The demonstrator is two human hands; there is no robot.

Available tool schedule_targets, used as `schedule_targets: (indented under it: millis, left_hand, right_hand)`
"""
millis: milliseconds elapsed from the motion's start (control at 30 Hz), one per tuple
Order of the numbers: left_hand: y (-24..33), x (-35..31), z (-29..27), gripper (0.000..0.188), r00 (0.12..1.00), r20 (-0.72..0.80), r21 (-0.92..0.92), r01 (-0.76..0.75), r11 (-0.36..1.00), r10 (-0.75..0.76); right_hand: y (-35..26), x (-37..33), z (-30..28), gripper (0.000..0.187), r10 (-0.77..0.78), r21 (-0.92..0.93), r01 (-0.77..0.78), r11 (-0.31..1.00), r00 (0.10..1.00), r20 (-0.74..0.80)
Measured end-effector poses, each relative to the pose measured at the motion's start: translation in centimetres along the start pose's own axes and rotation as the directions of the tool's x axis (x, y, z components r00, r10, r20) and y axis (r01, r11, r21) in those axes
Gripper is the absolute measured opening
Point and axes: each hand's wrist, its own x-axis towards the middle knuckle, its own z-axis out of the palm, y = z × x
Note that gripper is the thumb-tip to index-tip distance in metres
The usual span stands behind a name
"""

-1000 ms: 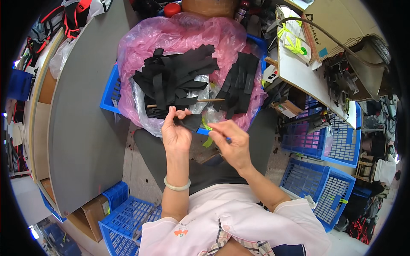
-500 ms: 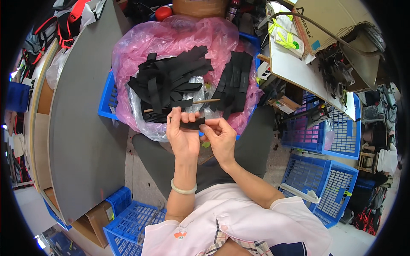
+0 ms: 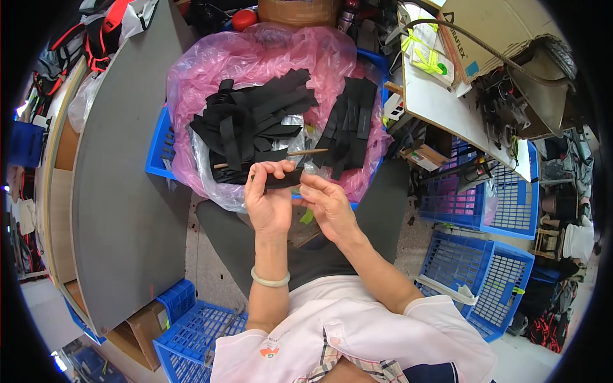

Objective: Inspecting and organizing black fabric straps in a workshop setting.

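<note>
My left hand is palm up, its fingers curled over a short black fabric strip. At the strip's right end, my right hand has its thumb and fingertips closed together on the edge. Just beyond my hands, a loose heap of black strips lies on a pink plastic bag. A thin wooden stick runs across the heap's near side, partly covered by a strip. To the right, more black strips lie in a neater row on the same bag.
The bag lines a blue crate in front of my knees. A grey curved tabletop stands on my left. On the right are a white work table with a cardboard box, and blue crates. Another blue basket sits at lower left.
Both hands have shifted slightly, the left one a little to the left. My right fingers have straightened somewhat along the strip's end, and the strip has tilted up at its right.
</note>
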Motion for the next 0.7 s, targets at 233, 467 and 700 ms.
schedule_targets:
  millis: [233, 467, 700]
  left_hand:
    - [0.9, -0.1, 0.3, 0.035, 0.99, 0.108, 0.034, 0.089, 0.995, -0.093]
    - [1.8, -0.2, -0.2, 0.02, 0.89, 0.36, 0.228, 0.209, 0.951, -0.281]
    - [1.3, -0.4, 0.2, 0.027, 0.945, 0.273, -0.103, 0.212, 0.972, -0.178]
  right_hand:
    - [-0.3, -0.3, -0.7, 0.012, 0.06, -0.342, -0.039, 0.939, 0.997, 0.052]
    - [-1.9, -0.8, -0.8, 0.041, 0.451, -0.267, -0.378, 0.887, 0.833, 0.321]
    - [-1.8, -1.1, -0.2, 0.062, 0.504, -0.262, -0.432, 0.863, 0.776, 0.379]
